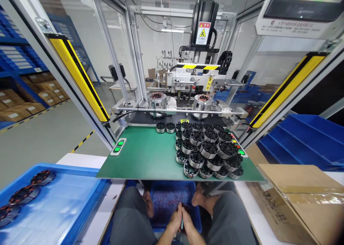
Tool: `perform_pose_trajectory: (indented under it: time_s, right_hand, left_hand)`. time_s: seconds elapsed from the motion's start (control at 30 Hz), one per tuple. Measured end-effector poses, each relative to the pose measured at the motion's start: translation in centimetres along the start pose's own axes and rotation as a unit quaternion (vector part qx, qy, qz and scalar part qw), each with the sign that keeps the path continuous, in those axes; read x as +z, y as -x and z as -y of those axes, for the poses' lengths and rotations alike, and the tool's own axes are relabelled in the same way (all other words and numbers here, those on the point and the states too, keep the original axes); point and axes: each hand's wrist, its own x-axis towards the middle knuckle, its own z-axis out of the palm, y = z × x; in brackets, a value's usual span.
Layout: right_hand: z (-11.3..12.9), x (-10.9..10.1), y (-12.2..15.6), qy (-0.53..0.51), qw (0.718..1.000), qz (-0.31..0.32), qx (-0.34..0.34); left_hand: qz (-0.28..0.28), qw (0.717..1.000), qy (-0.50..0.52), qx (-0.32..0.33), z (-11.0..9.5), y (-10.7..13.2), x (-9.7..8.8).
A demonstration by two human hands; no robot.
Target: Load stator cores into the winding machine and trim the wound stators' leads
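Down between my knees, my left hand and my right hand are close together, fingers closed. A small part of a dark thing shows at their fingertips; its kind is mostly hidden. A thin teal piece, perhaps a tool handle, shows between my palms, and I cannot tell which hand grips it. Below them stands a blue bin with reddish wire scraps scattered over its bottom. Ahead, on the green tabletop, stator cores with black insulation are stacked at the right.
Two metal fixtures carrying copper-wound stators stand in the machine behind the tabletop. A blue tray with several wound stators lies at left. A cardboard box sits at right. Yellow light-curtain bars flank the opening.
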Motion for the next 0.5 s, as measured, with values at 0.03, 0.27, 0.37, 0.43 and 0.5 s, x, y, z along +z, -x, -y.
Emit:
perform_pose_trajectory:
  time_s: [0.03, 0.27, 0.37, 0.43, 0.5]
  right_hand:
    - [0.1, 0.0, 0.1, 0.000, 1.000, -0.001, 0.001]
    - [0.4, 0.0, 0.3, -0.011, 1.000, -0.009, 0.005]
    - [0.3, 0.1, 0.3, -0.009, 1.000, -0.006, 0.012]
    - [0.2, 0.2, 0.3, -0.004, 1.000, -0.001, 0.019]
    - [0.1, 0.2, 0.3, 0.002, 1.000, 0.005, 0.024]
  left_hand:
    - [0.008, 1.000, 0.006, -0.004, -0.2, 0.2, -0.1]
    - [0.012, 0.999, 0.030, -0.026, -0.8, 0.9, -0.3]
    - [-0.003, 0.999, 0.036, -0.032, -0.9, 0.8, 0.1]
    - [-0.011, 0.999, 0.040, -0.034, -0.9, 0.7, 0.4]
    - [-0.016, 0.998, 0.044, -0.035, -0.9, 0.5, 0.7]
